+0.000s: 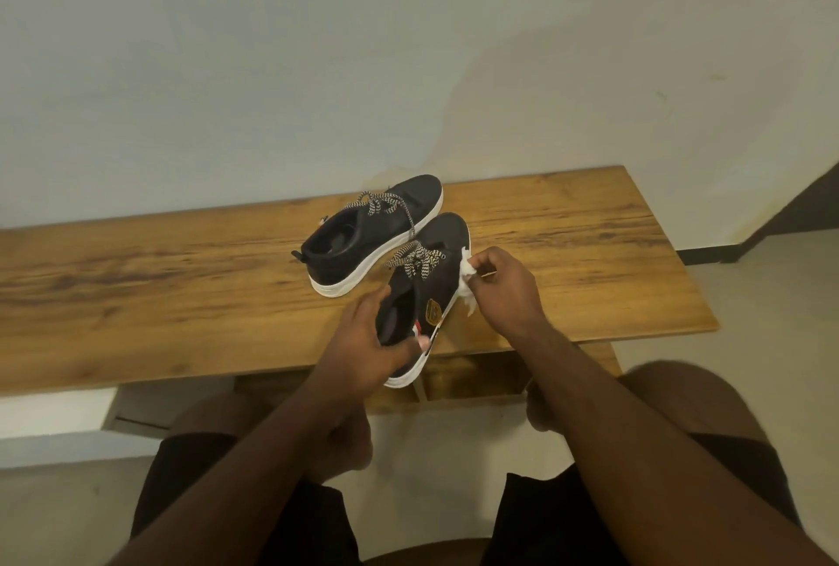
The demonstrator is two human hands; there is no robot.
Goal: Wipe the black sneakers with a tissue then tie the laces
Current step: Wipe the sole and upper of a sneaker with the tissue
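Note:
Two black sneakers with white soles and black-and-white laces lie on a wooden table (181, 275). The far sneaker (377, 234) sits free, its laces loose. The near sneaker (436, 284) has a gold patch on its side and its heel hangs over the table's front edge. My left hand (372, 338) grips this sneaker at the heel and collar. My right hand (504, 288) pinches a crumpled white tissue (467, 288) against the sneaker's right side, near the sole.
The table stands against a pale wall (318, 66). A wooden shelf or drawer front (472, 379) shows under the tabletop. My knees and dark shorts (567, 515) are below the table's front edge. Light floor (772, 293) lies to the right.

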